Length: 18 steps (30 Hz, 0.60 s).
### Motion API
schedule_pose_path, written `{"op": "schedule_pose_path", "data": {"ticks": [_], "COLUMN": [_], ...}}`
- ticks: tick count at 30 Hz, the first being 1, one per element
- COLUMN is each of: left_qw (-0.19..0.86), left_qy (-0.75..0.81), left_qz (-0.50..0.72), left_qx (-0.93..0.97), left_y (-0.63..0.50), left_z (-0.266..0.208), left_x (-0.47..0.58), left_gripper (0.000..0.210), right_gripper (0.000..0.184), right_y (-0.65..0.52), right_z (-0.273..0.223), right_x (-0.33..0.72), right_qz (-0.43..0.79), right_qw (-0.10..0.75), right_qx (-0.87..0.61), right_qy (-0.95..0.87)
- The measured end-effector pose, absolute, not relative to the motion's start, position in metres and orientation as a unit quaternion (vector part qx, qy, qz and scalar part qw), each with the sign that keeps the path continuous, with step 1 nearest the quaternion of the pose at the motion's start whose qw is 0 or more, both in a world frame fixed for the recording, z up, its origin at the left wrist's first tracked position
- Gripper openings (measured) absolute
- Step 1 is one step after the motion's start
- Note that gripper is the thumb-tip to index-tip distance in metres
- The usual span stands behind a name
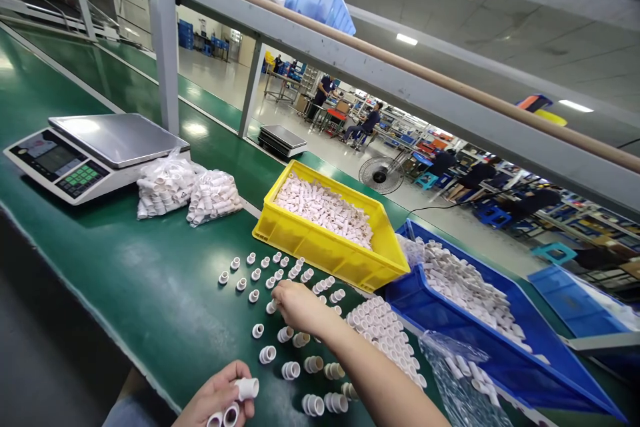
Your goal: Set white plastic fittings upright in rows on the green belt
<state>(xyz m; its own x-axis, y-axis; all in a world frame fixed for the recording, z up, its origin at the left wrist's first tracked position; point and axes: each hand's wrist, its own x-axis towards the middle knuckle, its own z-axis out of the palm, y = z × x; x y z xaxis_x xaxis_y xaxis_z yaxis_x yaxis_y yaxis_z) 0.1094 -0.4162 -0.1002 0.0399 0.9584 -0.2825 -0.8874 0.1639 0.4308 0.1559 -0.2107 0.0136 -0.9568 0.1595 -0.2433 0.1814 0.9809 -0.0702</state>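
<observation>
My left hand (220,395), low in the view, is curled around several white plastic pipe fittings (247,388), their round open ends showing. Over the green table my right hand (295,303) reaches in among loose rows of standing fittings. Its fingers are pinched at a small white fitting (271,307), partly covered by the fingertips. Around it stand more fittings, some single and some stacked, such as a stepped fitting (267,354) nearer to me. Right of my forearm, a tightly packed block of white tubes (383,327) is partly hidden by the arm.
A yellow bin (320,257) of small white parts stands behind the rows. To its right is a blue bin (480,347) of white tubes, with a clear bag (450,380) before it. A scale (85,160) and filled bags (167,187) sit left. A metal rail (400,70) crosses above.
</observation>
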Motion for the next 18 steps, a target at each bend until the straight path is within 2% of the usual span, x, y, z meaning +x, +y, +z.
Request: {"op": "schedule_pose_path", "data": {"ticks": [10, 15, 18], "left_qw": [0.699, 0.685, 0.685], "left_qy": [0.310, 0.313, 0.313], "left_qz": [0.643, 0.656, 0.657], "left_qx": [0.043, 0.032, 0.028], "left_y": [-0.416, -0.416, -0.416], "left_z": [-0.094, -0.087, -0.088], "left_x": [0.111, 0.111, 0.111], "left_gripper": [0.028, 0.027, 0.028], "right_gripper": [0.012, 0.013, 0.023], "right_y": [-0.207, -0.219, -0.241], "right_z": [-0.006, 0.009, 0.022], "right_x": [0.150, 0.160, 0.171], "right_qz": [-0.024, -0.032, -0.087], "right_qw": [0.141, 0.085, 0.044], "right_qx": [0.082, 0.074, 0.021], "right_qy": [0.986, 0.993, 0.995]}}
